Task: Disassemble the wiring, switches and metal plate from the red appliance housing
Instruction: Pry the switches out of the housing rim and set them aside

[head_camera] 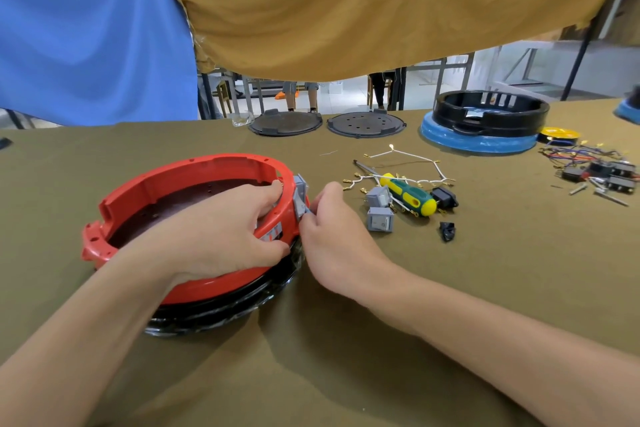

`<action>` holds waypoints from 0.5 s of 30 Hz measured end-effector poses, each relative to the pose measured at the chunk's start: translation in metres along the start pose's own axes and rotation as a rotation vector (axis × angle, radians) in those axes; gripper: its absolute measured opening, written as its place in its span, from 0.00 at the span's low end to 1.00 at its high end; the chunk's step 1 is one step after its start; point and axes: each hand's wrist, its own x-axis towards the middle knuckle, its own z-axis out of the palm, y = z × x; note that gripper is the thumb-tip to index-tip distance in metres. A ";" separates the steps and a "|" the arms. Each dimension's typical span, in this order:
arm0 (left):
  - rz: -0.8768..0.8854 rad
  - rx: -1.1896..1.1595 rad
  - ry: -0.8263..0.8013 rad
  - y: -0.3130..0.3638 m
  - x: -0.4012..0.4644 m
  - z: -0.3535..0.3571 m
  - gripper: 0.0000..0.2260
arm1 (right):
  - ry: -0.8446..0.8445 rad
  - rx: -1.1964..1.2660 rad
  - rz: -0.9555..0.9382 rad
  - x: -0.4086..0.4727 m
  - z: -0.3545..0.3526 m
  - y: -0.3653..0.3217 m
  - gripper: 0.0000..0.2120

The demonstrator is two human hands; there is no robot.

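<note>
The red appliance housing (166, 184), a round ring on a black base, lies on the olive table left of centre. My left hand (221, 229) grips its right rim, fingers inside, thumb outside. A grey switch (300, 196) sticks out of the housing's right wall, and my right hand (329, 218) pinches it from outside. Two loose grey switches (379, 208) lie to the right beside white wiring (398, 166) with brass terminals and a black socket (445, 198).
A green and yellow screwdriver (410, 194) lies among the loose parts. Two dark round plates (325, 121) sit at the back. A black housing on a blue base (485, 125) stands back right, with a pile of coloured wires and black switches (595, 166) further right.
</note>
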 end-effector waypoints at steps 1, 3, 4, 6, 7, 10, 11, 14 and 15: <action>0.002 0.012 -0.005 0.001 0.000 -0.001 0.16 | -0.008 -0.042 -0.014 0.002 -0.002 0.000 0.02; 0.020 0.024 -0.011 0.001 -0.002 -0.002 0.12 | -0.012 -0.093 -0.017 0.007 -0.007 0.001 0.03; 0.025 0.024 -0.012 0.001 -0.002 -0.002 0.11 | -0.019 -0.107 -0.021 0.010 -0.009 0.002 0.03; 0.015 0.012 -0.008 0.002 -0.003 -0.003 0.13 | -0.048 -0.124 -0.044 0.014 -0.014 0.004 0.03; 0.003 0.007 -0.005 0.002 -0.004 -0.003 0.15 | -0.068 -0.118 -0.054 0.016 -0.017 0.006 0.03; -0.005 -0.022 -0.023 0.000 -0.004 -0.004 0.13 | -0.178 -0.078 -0.065 0.025 -0.029 0.010 0.01; -0.005 -0.035 -0.033 -0.001 -0.004 -0.004 0.12 | -0.213 -0.061 -0.063 0.026 -0.033 0.011 0.01; -0.006 -0.058 -0.049 -0.002 -0.003 -0.004 0.12 | -0.302 -0.011 -0.055 0.029 -0.044 0.011 0.02; -0.009 -0.064 -0.049 -0.002 -0.003 -0.004 0.13 | -0.306 -0.012 -0.060 0.029 -0.045 0.011 0.02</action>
